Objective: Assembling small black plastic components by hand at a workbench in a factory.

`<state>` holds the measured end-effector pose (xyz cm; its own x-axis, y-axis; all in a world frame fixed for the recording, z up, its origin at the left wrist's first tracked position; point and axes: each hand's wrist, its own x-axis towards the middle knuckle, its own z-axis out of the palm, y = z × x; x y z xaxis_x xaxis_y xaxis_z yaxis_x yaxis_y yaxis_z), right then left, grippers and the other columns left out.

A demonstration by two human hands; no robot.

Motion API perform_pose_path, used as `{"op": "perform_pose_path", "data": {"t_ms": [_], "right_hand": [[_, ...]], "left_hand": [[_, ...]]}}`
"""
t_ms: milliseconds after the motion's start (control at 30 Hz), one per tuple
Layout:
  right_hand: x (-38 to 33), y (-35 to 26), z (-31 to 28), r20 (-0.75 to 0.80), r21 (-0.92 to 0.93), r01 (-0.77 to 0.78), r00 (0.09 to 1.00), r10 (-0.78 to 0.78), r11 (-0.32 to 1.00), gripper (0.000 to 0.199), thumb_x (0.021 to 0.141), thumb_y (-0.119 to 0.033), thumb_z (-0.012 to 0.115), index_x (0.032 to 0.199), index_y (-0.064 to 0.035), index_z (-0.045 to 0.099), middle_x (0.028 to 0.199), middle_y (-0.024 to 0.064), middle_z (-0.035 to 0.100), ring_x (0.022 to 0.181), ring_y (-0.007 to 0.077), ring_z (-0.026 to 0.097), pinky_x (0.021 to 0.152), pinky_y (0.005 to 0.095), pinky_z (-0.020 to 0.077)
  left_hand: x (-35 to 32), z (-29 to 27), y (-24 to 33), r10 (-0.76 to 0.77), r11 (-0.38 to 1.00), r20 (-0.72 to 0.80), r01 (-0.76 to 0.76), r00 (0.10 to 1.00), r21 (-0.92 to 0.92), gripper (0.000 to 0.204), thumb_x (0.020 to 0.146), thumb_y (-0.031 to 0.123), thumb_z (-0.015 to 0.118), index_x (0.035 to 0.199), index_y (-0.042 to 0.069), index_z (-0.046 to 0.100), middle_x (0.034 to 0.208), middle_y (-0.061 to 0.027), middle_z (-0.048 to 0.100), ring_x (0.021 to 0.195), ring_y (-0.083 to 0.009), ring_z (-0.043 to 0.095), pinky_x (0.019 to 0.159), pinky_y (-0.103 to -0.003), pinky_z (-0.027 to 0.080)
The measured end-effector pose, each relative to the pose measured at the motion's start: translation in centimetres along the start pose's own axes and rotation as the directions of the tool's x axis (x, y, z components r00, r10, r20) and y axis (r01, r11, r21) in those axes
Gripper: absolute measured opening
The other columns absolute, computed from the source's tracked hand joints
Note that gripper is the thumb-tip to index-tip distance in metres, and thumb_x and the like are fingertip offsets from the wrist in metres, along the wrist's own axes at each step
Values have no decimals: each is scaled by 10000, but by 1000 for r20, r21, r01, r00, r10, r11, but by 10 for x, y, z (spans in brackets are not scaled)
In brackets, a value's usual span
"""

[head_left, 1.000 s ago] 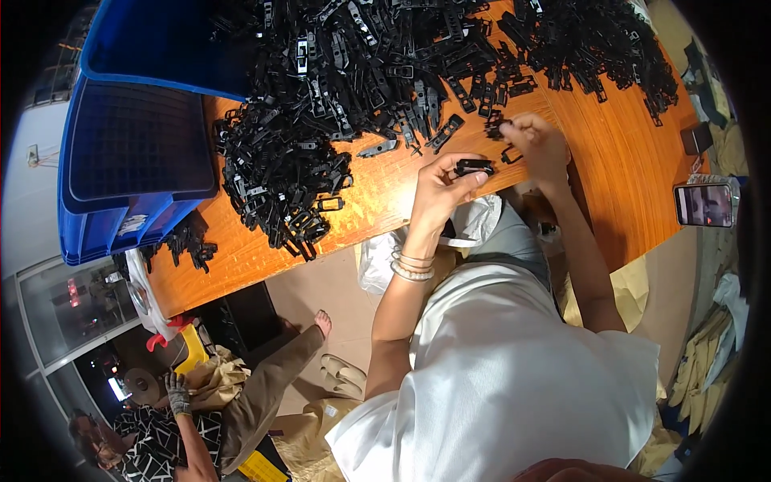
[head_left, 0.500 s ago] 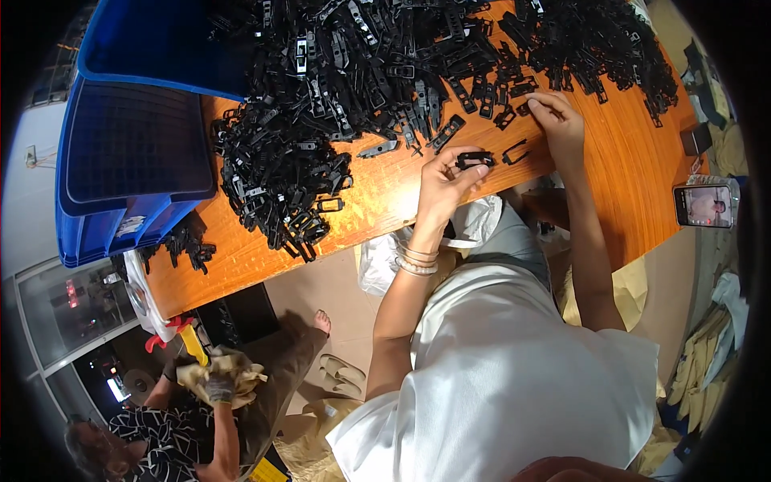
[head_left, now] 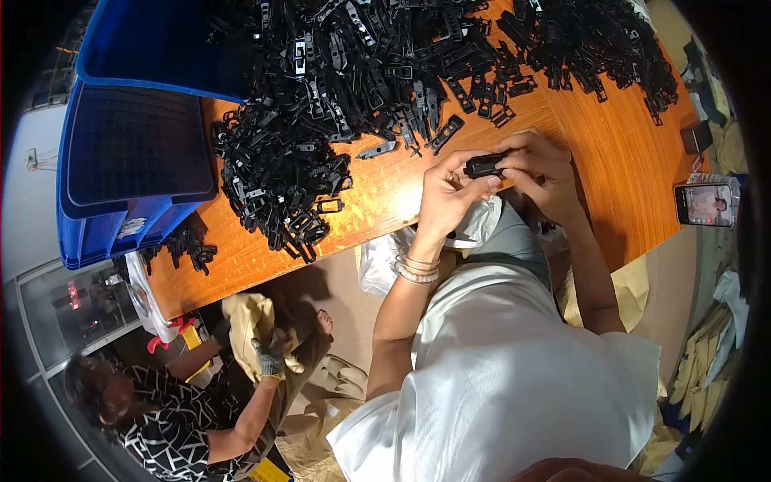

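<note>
Just above the table's near edge, my left hand [head_left: 450,191] pinches a small black plastic part [head_left: 483,166] between thumb and fingers. My right hand [head_left: 546,173] meets it from the right, fingers closed on the same part's right end. Whether the right fingers hold a second small piece is hidden. Beyond my hands several loose black frame-shaped parts [head_left: 487,100] lie on the orange wooden table [head_left: 385,181]. A large heap of black plastic parts [head_left: 345,72] covers the far side, and a denser pile [head_left: 273,181] lies to the left.
A blue plastic bin [head_left: 136,153] stands at the table's left end. Another heap of black parts [head_left: 602,48] lies far right. A phone [head_left: 707,205] stands by the right edge. At lower left, a co-worker in grey gloves [head_left: 269,357] handles a tan sack [head_left: 250,325].
My right hand has come from the loose parts back to my left hand and now grips the black part. The co-worker has leaned right with the tan sack.
</note>
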<state>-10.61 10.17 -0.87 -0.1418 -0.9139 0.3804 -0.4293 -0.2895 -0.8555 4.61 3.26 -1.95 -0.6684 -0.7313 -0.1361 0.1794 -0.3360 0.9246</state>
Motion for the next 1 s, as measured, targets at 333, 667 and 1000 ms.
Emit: {"op": "perform_pose_path", "data": {"t_ms": [333, 667, 1000], "right_hand": [[-22, 8, 0, -258, 235, -99, 953, 160, 967, 111, 738, 13, 552, 838, 52, 583, 946, 82, 543, 799, 149, 517, 659, 240, 408], [-16, -6, 7, -248, 557, -401, 755, 606, 727, 166, 811, -115, 558, 840, 43, 597, 737, 29, 558, 592, 56, 450, 544, 172, 336], [-13, -9, 6, -123, 591, -469, 752, 648, 656, 199, 812, -157, 550, 830, 36, 594, 595, 41, 545, 514, 41, 442, 485, 167, 328]], "left_hand": [[25, -10, -3, 320, 600, -34, -175, 947, 781, 129, 811, 48, 494, 853, -64, 541, 738, -126, 547, 580, -227, 554, 543, -313, 456], [13, -13, -16, 302, 872, -157, -207, 940, 443, 109, 744, -55, 540, 846, -41, 576, 703, -85, 597, 625, -146, 583, 550, -245, 466], [5, -5, -6, 84, 996, -65, -81, 994, 45, 123, 779, -59, 507, 862, -77, 595, 760, -119, 631, 665, -135, 612, 618, -219, 498]]}}
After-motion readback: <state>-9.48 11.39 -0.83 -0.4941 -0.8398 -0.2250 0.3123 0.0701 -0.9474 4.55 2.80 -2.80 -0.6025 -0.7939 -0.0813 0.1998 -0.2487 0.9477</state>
